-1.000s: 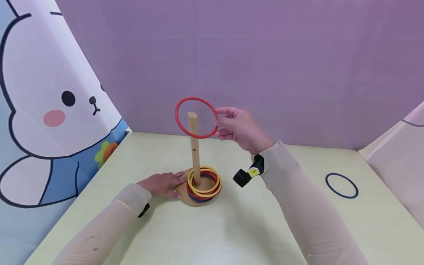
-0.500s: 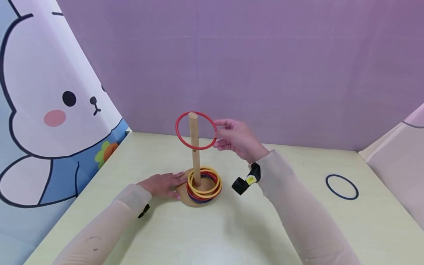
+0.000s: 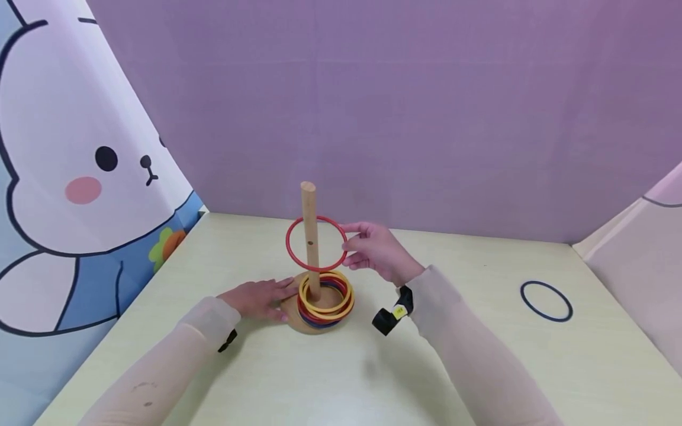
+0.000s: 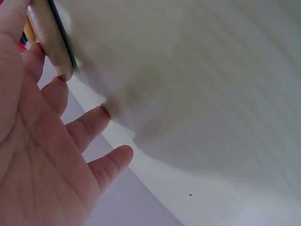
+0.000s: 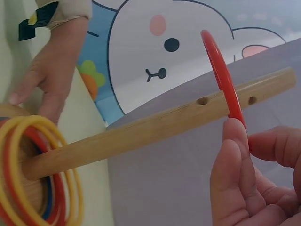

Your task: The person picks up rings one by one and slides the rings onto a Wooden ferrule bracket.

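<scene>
My right hand (image 3: 376, 251) pinches a red ring (image 3: 288, 244) by its right side. The ring encircles an upright wooden peg (image 3: 309, 213), about halfway down it; the right wrist view shows the same red ring (image 5: 219, 66) around the shaft. Several yellow, red and blue rings (image 3: 348, 302) lie stacked round the foot of the peg on its round wooden base (image 3: 293, 310). With fingers extended, my left hand (image 3: 256, 300) rests at the left edge of that base. In the left wrist view its fingertips touch the base's rim (image 4: 52, 42).
A dark blue ring (image 3: 567, 312) lies by itself on the pale tabletop (image 3: 469, 331) to the right. Behind the table hangs a purple cloth (image 3: 426, 118), and a cartoon-printed cloth (image 3: 48, 148) stands along the left side.
My right hand has lowered the red ring from above the peg's top to around its middle. The left hand stays at the base.
</scene>
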{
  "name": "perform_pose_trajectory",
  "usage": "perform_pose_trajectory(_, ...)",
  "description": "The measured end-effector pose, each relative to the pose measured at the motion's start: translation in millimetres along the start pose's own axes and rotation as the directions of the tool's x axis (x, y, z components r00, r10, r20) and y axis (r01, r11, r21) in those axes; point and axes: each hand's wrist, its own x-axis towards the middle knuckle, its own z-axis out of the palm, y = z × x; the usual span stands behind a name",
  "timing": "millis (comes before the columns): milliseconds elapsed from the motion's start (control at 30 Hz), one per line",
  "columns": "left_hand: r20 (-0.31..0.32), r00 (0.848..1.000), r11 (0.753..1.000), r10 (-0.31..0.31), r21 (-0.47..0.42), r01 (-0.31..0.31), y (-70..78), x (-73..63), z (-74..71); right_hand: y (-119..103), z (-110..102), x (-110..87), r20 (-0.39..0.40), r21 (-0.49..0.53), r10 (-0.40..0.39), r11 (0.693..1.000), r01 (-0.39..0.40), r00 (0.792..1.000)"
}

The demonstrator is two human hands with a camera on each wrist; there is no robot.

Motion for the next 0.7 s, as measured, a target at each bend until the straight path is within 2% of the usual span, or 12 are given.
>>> perform_pose_trajectory(167, -0.017, 0.998, 0.998, 0.058, 0.009, -0.058, -1.9, -4.2, -1.1, 21, 1, 2.2, 0.006, 0.015, 0.02, 1.0, -0.02, 1.0)
perform_pose_trajectory(700, -0.023, 0.999, 0.999, 0.043, 0.014, -0.042, -0.2, -0.9, 1.1, 77, 0, 8.6, -0.004, 0.009, 0.052, 0.999, -0.052, 0.999)
